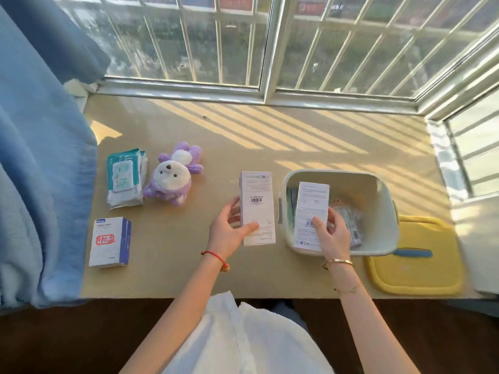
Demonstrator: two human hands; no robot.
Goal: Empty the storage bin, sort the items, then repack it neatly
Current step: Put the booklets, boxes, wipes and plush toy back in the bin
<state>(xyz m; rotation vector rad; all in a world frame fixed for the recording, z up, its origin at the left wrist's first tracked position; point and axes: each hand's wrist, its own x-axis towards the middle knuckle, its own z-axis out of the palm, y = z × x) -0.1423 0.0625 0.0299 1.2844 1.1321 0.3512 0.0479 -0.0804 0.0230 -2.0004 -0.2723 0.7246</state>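
A pale storage bin (383,211) stands on the beige sill at the right. My right hand (333,234) grips a tall white box (312,209) held upright over the bin's near left corner. My left hand (229,230) holds a second white box (258,201) that lies flat on the sill just left of the bin. Inside the bin I see clear plastic packets (348,221) and something teal (290,201) against the left wall, partly hidden by the box.
A wet wipes pack (124,179), a purple and white plush toy (172,176) and a tissue pack (109,242) lie at the left. A yellow lid (415,268) rests right of the bin. A blue curtain (40,163) hangs at the left edge; windows (243,44) lie behind.
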